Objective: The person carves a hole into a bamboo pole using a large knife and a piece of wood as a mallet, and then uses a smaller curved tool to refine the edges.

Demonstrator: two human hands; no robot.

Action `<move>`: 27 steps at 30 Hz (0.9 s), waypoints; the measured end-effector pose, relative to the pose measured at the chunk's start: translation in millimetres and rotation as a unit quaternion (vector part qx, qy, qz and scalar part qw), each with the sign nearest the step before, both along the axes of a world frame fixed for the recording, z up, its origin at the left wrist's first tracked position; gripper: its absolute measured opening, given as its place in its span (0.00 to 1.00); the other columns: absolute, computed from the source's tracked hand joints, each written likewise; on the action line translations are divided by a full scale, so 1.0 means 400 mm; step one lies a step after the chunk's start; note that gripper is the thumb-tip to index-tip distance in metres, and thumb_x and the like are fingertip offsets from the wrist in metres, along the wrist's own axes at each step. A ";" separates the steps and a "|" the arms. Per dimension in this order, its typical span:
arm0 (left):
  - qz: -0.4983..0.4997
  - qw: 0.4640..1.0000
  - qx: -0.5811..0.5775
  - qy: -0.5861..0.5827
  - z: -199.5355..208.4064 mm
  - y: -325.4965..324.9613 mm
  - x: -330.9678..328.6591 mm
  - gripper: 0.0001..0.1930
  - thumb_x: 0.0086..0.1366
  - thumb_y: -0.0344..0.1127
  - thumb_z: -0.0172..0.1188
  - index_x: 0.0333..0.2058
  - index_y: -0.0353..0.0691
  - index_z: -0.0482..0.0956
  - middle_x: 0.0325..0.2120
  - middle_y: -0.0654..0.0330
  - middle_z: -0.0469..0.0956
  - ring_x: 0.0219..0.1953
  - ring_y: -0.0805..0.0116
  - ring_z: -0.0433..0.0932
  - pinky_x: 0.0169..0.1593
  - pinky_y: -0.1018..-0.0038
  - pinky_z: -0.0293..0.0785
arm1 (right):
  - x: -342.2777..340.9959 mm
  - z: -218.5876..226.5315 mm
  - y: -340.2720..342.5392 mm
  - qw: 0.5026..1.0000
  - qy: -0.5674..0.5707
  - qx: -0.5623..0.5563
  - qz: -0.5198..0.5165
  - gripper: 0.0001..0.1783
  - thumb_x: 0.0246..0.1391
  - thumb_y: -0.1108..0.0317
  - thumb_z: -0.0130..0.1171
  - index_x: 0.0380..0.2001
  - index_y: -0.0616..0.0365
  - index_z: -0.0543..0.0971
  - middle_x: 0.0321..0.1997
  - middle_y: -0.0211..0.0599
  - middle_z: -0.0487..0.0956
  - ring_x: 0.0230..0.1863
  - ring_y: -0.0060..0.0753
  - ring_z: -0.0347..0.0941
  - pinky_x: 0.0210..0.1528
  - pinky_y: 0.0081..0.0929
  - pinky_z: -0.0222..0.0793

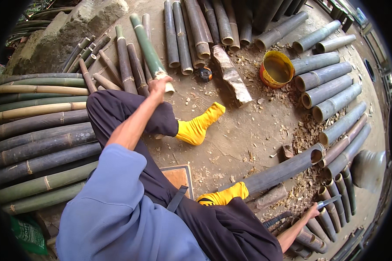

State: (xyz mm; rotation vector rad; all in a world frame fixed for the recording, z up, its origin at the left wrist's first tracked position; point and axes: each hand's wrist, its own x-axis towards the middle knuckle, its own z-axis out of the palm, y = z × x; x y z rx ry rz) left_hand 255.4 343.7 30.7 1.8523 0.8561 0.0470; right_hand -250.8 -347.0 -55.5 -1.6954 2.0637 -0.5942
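Fingers of the left hand [159,87] are closed round the near end of a green bamboo length [149,50], and there it is, slanting up and away over the far left part of the ground [239,135]. Green along most of its run, a whitish band just by the grip, a pale end poking out past the hand. Whether it touches the ground, can't tell.

Over to the right, the right hand [310,213] has its fingers curled round the handle of a knife [331,200], blade pointing outward, well apart from the bamboo.

Between the hands, yellow socks [200,126] on both feet, and a thick dark tube [278,172] lying beyond the nearer foot. Further out, a rough wooden block [231,76], then a yellow bucket [265,78] with murky contents, pale shavings [307,135] scattered near the ground's right side, and long poles [39,141] stacked along its left edge.
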 end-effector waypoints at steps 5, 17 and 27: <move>0.086 0.986 0.120 0.075 0.027 0.339 0.081 0.31 0.38 0.38 0.71 0.44 0.32 0.75 0.42 0.50 0.75 0.45 0.55 0.75 0.49 0.58 0.72 | 0.045 -0.061 0.090 0.997 -0.008 0.077 0.017 0.27 0.37 0.55 0.67 0.31 0.71 0.76 0.33 0.50 0.78 0.34 0.47 0.74 0.41 0.42 0.67; -0.404 0.797 0.316 -0.319 -0.092 -0.283 -0.036 0.26 0.43 0.36 0.67 0.46 0.43 0.75 0.44 0.51 0.70 0.50 0.50 0.62 0.55 0.55 0.57 | 0.087 -0.065 0.072 0.977 0.206 0.054 0.013 0.31 0.42 0.47 0.60 0.44 0.59 0.69 0.37 0.49 0.76 0.35 0.49 0.72 0.37 0.45 0.68; -0.612 0.730 0.098 -0.287 -0.040 -0.633 -0.216 0.20 0.52 0.21 0.54 0.47 0.34 0.70 0.47 0.55 0.65 0.49 0.61 0.70 0.46 0.69 0.72 | 0.053 0.006 0.109 0.985 0.014 -0.170 -0.015 0.22 0.44 0.65 0.55 0.43 0.58 0.64 0.34 0.58 0.72 0.33 0.57 0.72 0.31 0.51 0.68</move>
